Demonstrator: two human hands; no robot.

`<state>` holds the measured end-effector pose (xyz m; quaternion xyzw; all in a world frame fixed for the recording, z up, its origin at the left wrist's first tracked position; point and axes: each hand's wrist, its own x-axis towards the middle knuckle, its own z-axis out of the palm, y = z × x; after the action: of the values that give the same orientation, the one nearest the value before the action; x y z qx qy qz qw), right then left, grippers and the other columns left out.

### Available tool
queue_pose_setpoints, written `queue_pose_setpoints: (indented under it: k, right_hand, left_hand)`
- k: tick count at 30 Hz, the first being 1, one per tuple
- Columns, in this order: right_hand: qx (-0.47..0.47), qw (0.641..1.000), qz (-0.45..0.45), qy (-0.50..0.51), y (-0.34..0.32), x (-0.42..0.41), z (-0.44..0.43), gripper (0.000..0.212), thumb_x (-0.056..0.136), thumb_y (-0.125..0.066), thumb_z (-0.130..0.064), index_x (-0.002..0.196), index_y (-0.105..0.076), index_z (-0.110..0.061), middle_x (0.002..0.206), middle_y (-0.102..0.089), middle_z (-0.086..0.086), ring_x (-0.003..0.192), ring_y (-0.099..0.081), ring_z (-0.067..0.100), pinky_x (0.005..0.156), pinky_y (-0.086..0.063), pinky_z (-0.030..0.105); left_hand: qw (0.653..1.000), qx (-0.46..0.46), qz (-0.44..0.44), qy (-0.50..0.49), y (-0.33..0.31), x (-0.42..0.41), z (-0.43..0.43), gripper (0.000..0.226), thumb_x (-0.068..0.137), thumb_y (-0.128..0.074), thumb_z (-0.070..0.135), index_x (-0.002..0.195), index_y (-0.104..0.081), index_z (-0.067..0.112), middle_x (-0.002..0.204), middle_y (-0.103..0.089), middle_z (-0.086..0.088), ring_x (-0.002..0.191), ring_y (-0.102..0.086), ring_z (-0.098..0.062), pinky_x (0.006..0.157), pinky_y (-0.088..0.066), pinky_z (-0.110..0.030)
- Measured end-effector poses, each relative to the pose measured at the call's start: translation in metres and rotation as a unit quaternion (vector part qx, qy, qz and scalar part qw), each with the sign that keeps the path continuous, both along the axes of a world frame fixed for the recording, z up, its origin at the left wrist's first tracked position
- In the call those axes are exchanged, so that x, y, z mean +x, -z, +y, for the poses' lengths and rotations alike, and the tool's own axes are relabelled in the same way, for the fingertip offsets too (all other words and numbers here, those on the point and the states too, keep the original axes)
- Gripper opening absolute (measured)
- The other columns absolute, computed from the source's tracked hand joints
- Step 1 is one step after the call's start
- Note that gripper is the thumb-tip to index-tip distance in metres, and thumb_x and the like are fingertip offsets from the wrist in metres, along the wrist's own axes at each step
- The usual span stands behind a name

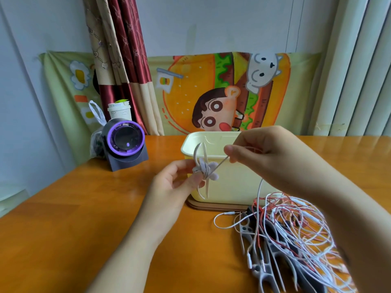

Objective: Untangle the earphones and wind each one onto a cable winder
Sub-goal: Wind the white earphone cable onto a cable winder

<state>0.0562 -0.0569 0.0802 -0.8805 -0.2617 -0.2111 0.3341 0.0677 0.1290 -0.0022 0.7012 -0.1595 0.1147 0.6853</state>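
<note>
My left hand (177, 182) pinches a pale grey cable winder (206, 169) held up in front of the cream bin. A few turns of white earphone cable wrap its middle. My right hand (264, 153) pinches that white cable (222, 162) a short way to the winder's right and holds it taut. From there the cable drops down to a tangled heap of white and red earphones (296, 225) on the table at the lower right. A jack plug (230, 212) sticks out of the heap's left side.
A cream plastic bin (232, 187) stands on a brown base mid-table. Several grey and black winders (266, 269) lie under the tangle. A purple-ringed black device (124, 142), a paper cup (119, 111) and a plastic bag (96, 140) sit at the back left of the orange wooden table (84, 218).
</note>
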Motion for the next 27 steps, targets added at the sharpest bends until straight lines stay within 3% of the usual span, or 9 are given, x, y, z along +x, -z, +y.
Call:
queue_pose_setpoints:
  k: [6,15,17,20,22,24,27]
  right_hand:
    - [0.013,1.0,-0.016,0.003,0.002,0.001,0.001,0.026,0.088,-0.061,-0.032,0.07,-0.069,-0.014,0.047,-0.051,-0.017,0.051,-0.047,-0.001,0.05,-0.034,0.01]
    - [0.046,0.999,0.009,0.003,0.01,0.013,-0.003,0.034,0.084,-0.063,-0.038,0.07,-0.065,-0.008,0.048,-0.04,-0.009,0.043,-0.036,0.005,0.044,-0.029,0.013]
    - [0.08,0.995,0.057,-0.012,0.014,0.015,-0.005,0.036,0.083,-0.063,-0.042,0.068,-0.064,-0.009,0.049,-0.04,-0.002,0.044,-0.033,0.006,0.043,-0.026,0.014]
    - [0.128,0.979,0.158,-0.035,0.026,0.021,0.0,0.049,0.068,-0.059,-0.058,0.067,-0.061,-0.009,0.052,-0.044,0.0,0.045,-0.038,0.007,0.045,-0.03,0.015]
    - [0.14,0.97,0.192,-0.046,0.037,0.025,0.008,0.055,0.063,-0.057,-0.064,0.066,-0.058,-0.009,0.056,-0.043,0.004,0.05,-0.042,0.011,0.051,-0.031,0.022]
    - [0.139,0.971,0.189,-0.045,0.043,0.026,0.016,0.044,0.076,-0.056,-0.056,0.061,-0.053,-0.015,0.058,-0.041,0.005,0.053,-0.041,0.016,0.049,-0.031,0.021]
    - [0.104,0.98,0.164,-0.05,0.05,0.026,0.026,0.04,0.096,-0.05,-0.035,0.06,-0.052,-0.019,0.057,-0.038,0.002,0.052,-0.035,0.014,0.049,-0.03,0.023]
  left_hand:
    - [0.998,0.033,0.014,0.045,0.002,0.0,0.001,0.04,0.078,-0.068,0.037,0.112,-0.065,0.017,0.112,-0.072,-0.004,0.099,-0.068,-0.021,0.093,-0.049,-0.037]
    - [0.992,0.055,0.014,0.109,-0.003,-0.008,-0.003,0.031,0.077,-0.071,0.029,0.107,-0.068,0.022,0.107,-0.072,0.005,0.098,-0.068,-0.013,0.081,-0.052,-0.022]
    - [0.992,0.008,0.011,0.129,-0.004,-0.008,-0.002,0.027,0.078,-0.079,0.03,0.103,-0.072,0.023,0.105,-0.073,0.003,0.101,-0.067,-0.011,0.083,-0.051,-0.02]
    - [0.98,-0.097,0.025,0.17,-0.003,-0.005,-0.001,0.043,0.061,-0.088,0.038,0.1,-0.076,0.025,0.106,-0.072,0.0,0.102,-0.065,-0.014,0.087,-0.052,-0.023]
    - [0.971,-0.156,0.042,0.178,-0.002,-0.003,-0.002,0.042,0.061,-0.089,0.029,0.1,-0.076,0.023,0.11,-0.072,-0.004,0.102,-0.065,-0.017,0.089,-0.054,-0.026]
    - [0.959,-0.213,0.07,0.171,-0.003,-0.002,-0.003,0.04,0.06,-0.087,0.022,0.099,-0.077,0.021,0.112,-0.071,-0.008,0.103,-0.066,-0.02,0.088,-0.055,-0.029]
    - [0.942,-0.277,0.086,0.166,-0.002,0.001,-0.002,0.052,0.055,-0.092,0.027,0.104,-0.076,0.018,0.112,-0.072,-0.009,0.1,-0.069,-0.016,0.089,-0.055,-0.03]
